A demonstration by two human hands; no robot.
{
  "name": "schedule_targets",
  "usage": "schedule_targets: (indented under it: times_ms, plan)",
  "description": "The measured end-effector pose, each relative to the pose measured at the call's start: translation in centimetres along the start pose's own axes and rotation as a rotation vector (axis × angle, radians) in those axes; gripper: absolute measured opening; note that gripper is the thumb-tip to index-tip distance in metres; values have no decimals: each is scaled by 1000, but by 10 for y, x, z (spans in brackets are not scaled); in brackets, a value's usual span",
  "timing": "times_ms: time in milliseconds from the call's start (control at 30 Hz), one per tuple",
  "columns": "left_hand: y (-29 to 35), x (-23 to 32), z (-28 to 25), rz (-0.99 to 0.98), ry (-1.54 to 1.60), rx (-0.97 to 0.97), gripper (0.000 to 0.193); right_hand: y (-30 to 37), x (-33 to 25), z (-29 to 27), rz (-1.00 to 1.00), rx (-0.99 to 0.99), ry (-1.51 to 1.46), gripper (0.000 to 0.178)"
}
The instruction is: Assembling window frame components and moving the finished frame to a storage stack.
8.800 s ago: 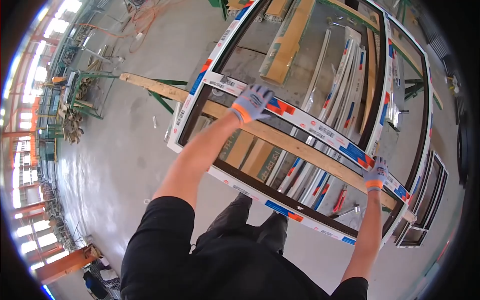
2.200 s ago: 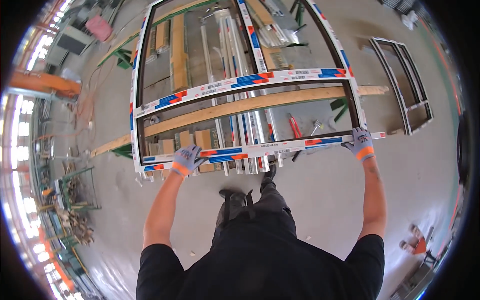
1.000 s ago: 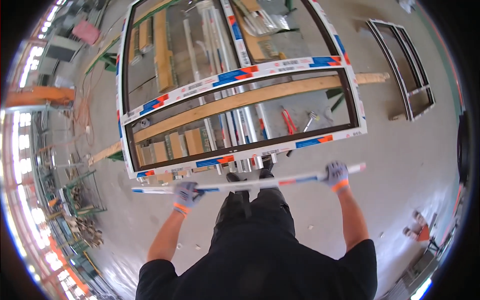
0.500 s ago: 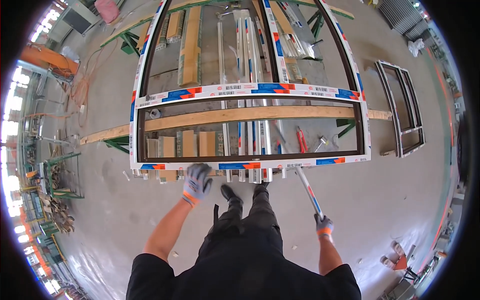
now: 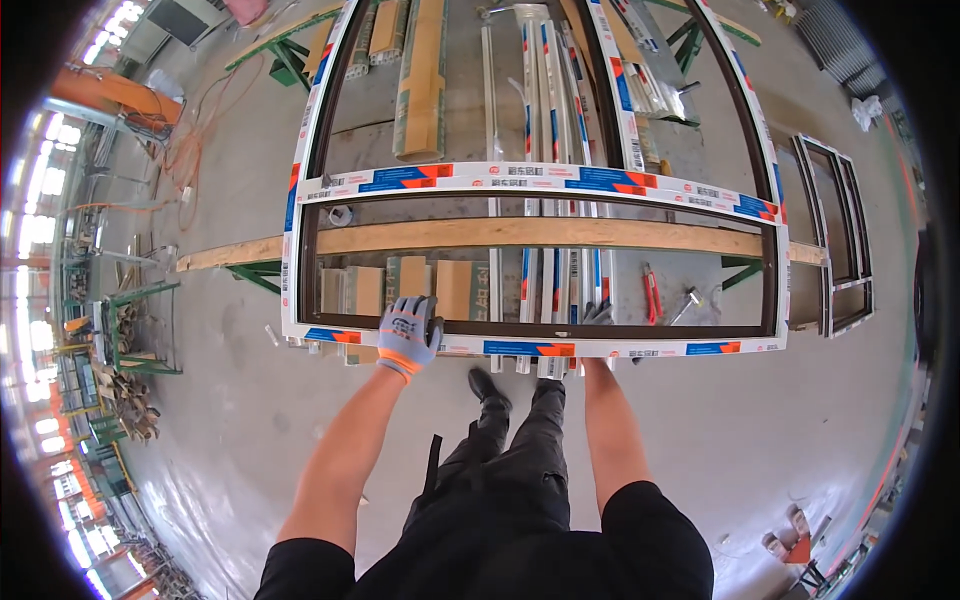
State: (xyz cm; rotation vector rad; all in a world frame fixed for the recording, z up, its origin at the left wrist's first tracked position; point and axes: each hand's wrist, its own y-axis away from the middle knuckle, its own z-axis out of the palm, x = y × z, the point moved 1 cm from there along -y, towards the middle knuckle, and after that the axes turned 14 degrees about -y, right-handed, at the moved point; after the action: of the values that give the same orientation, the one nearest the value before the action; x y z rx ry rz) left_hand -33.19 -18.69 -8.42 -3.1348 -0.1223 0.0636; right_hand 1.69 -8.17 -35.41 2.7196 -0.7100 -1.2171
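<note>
Nearest me on the feed: black shoes, then the near rail of the big frame, which looks propped on a wooden beam. My left hand lies over that rail, left of centre. Fingertips poke past its inner edge, but I can't tell if that grip is squeezing or just resting. My right forearm goes under the rail, so the right hand shows through the opening, down by the long strips. Can't tell if its grip has one; too much is hidden.

My read: the step in hand is handling strips below while the left side steadies. Next move probably calls for a slow right arm, clear of the rail overhead.

Just right of there: a red tool and a hammer. Farther off: cardboard packs, plus a second frame far right.
</note>
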Motion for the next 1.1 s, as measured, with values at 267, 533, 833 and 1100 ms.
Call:
schedule_targets:
  times_ms: [267, 533, 833, 1100]
  plan:
    - [-13, -20, 4, 46, 55, -40, 41, 60, -17, 54, -395, -127, 2, 39]
    - [-9, -27, 10, 25, 37, -46, 43, 128, -133, 117, -249, -480, 405, 38]
    - [-2, -33, 2, 51, 83, -40, 34, 137, -72, 122, -125, -235, -292, 43]
    - [13, -30, -2, 8, 11, -61, 34, 152, -104, 99, 124, -227, -1021, 17]
